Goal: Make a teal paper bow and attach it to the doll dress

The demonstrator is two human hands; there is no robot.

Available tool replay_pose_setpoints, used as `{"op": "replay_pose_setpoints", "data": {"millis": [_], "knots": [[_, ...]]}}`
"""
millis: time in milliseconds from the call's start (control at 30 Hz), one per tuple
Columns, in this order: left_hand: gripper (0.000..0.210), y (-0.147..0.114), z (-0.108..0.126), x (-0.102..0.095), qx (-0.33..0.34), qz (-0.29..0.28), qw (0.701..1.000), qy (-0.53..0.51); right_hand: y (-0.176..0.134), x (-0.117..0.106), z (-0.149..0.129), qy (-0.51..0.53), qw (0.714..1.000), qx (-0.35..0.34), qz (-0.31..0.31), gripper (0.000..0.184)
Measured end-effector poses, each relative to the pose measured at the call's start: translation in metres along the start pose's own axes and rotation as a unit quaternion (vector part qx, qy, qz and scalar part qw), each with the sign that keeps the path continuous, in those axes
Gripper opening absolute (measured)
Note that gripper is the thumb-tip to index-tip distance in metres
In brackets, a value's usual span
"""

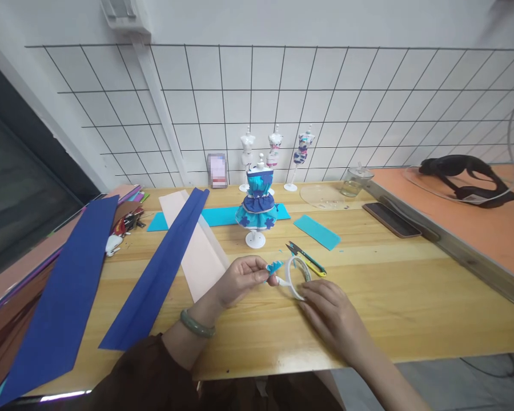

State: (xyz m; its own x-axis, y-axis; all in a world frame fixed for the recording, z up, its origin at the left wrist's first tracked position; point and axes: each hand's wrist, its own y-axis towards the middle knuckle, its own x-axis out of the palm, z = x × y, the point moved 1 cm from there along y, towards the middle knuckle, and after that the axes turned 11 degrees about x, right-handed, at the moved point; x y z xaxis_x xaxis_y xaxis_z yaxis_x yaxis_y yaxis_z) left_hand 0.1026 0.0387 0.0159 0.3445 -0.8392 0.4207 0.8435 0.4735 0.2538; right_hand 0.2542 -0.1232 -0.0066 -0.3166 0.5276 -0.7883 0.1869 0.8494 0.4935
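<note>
My left hand (244, 278) pinches a small light-blue paper piece (274, 267) with a scalloped edge. A short white tape end runs from those fingertips to a roll of white tape (289, 279), which stands on its edge. Fingers of my right hand (332, 311) are closed on the near side of the roll. Just behind the roll lie thread snips (307, 260) with dark blades and yellow on the handle. Beyond my hands stands a small white dress form (256, 238) wearing a blue and turquoise dress (257, 200).
Dark blue crepe paper strips (167, 279) and a pale pink strip (197, 245) lie to the left. A turquoise piece (317, 232) sits right of the dress form. Farther back are several small mannequins (303, 149), a glass jar (355, 181) and a phone (392, 220).
</note>
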Motion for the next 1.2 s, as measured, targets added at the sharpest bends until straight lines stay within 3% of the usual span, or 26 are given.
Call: {"op": "replay_pose_setpoints", "data": {"millis": [133,333,600,800,933,1100,1133,1200], "knots": [[0.017,-0.001,-0.003,0.002,-0.005,-0.015,1.000,-0.011,0.001,-0.002,-0.021,0.014,0.998,0.046,0.043,0.023],[0.019,-0.002,-0.002,0.005,-0.020,-0.023,0.999,-0.011,0.017,-0.002,-0.056,0.000,0.996,0.041,0.081,0.010],[0.017,-0.003,-0.002,0.006,-0.025,-0.041,0.999,-0.018,0.021,0.003,-0.060,0.011,0.995,0.060,0.084,0.011],[0.020,-0.002,-0.002,0.004,-0.022,-0.024,0.999,-0.021,0.017,0.001,-0.059,0.084,0.988,0.105,0.071,0.010],[0.020,-0.002,-0.002,0.002,-0.018,-0.026,0.999,-0.025,0.013,-0.007,-0.042,0.108,0.979,0.154,0.072,0.010],[0.019,-0.001,-0.002,0.001,-0.019,-0.019,0.999,-0.025,0.002,-0.022,0.013,-0.044,0.956,0.285,0.056,0.019],[0.018,-0.001,-0.002,0.001,-0.018,-0.020,0.999,-0.026,-0.001,-0.024,0.023,-0.068,0.950,0.303,0.043,0.015],[0.016,-0.001,-0.001,0.001,-0.017,-0.025,0.999,-0.030,-0.007,-0.026,0.036,-0.080,0.940,0.328,0.042,0.025]]}}
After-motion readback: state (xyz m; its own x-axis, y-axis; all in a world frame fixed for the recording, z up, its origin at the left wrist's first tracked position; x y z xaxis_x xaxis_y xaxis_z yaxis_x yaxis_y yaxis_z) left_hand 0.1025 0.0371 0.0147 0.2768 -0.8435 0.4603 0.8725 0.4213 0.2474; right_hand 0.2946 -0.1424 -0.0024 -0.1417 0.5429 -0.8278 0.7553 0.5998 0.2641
